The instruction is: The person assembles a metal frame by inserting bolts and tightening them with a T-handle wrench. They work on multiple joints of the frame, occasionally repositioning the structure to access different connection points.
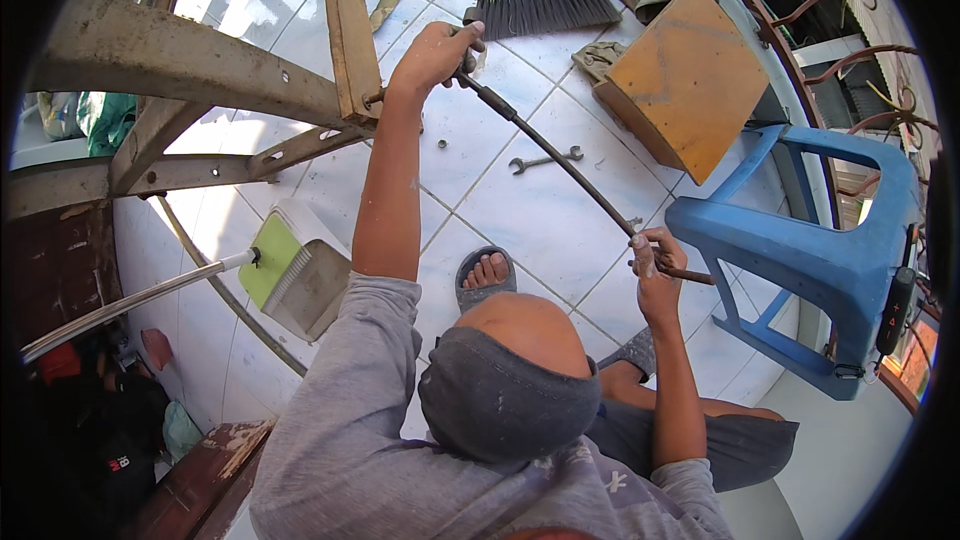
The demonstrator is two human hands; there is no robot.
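A long dark metal rod point(575, 172) slants across in front of me, from upper left to lower right. Its upper end, with a thicker sleeve, is in my left hand point(437, 58), whose fingers are closed round it. Lower down, my right hand point(657, 265) grips the rod near its other end, and a brownish tip sticks out past the fingers. On the tiled floor beneath the rod lies an open-ended wrench point(545, 160). A small metal ring or nut point(442, 144) rests on the tiles below my left hand.
Wooden and metal frame beams point(200, 55) stand at upper left. A brush head point(545, 8) lies beyond my left hand. An orange-brown wooden box point(690, 80) and a blue plastic stool point(840, 230) stand at right. A green-and-grey dustpan point(290, 270) is at left.
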